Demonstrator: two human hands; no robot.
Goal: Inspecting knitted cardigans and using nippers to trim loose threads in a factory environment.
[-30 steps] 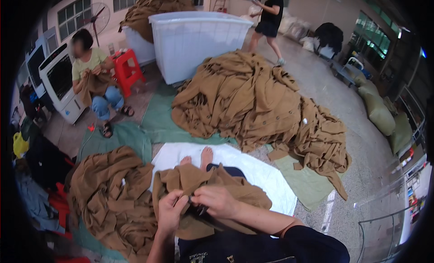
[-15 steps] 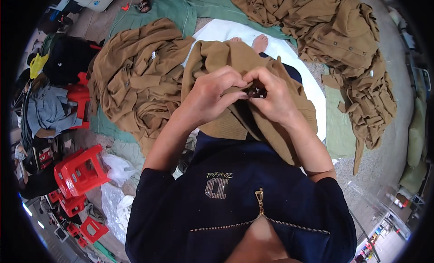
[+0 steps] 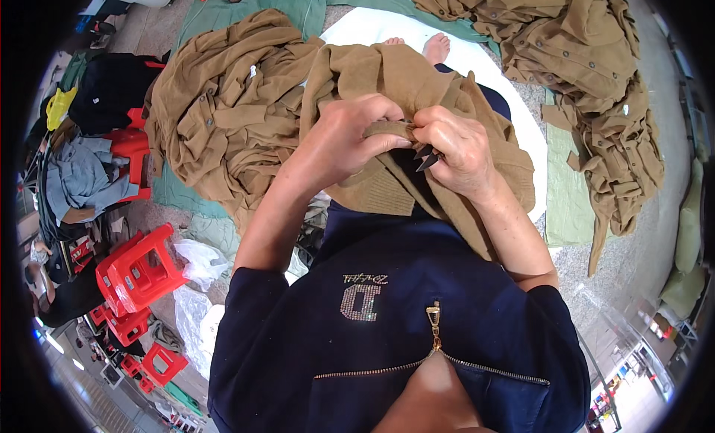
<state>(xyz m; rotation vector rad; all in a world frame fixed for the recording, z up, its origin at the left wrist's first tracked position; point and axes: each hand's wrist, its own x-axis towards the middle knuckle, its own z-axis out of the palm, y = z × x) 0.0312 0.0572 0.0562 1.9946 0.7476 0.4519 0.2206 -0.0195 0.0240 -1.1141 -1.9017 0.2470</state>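
Observation:
A brown knit cardigan (image 3: 372,72) lies gathered across my lap, its ribbed hem hanging toward me. My left hand (image 3: 350,131) is closed on a folded edge of it, pinched between thumb and fingers. Close beside it, my right hand (image 3: 454,146) is wrapped around small dark thread snips (image 3: 426,159). Two pointed dark ends show below the curled fingers; the rest of the tool is hidden in the hand. The fingertips of both hands nearly meet at the cardigan's edge.
A heap of brown cardigans (image 3: 223,128) lies at my left, and another brown pile (image 3: 558,42) spreads at the far right. White sheeting (image 3: 365,23) covers the floor by my feet. Red stools (image 3: 141,269) and plastic bags (image 3: 199,262) stand at the left.
My right hand has turned, so the pointed ends of the snips now show beneath its fingers. The pinched cardigan edge is held straighter between my hands. The view has shifted slightly.

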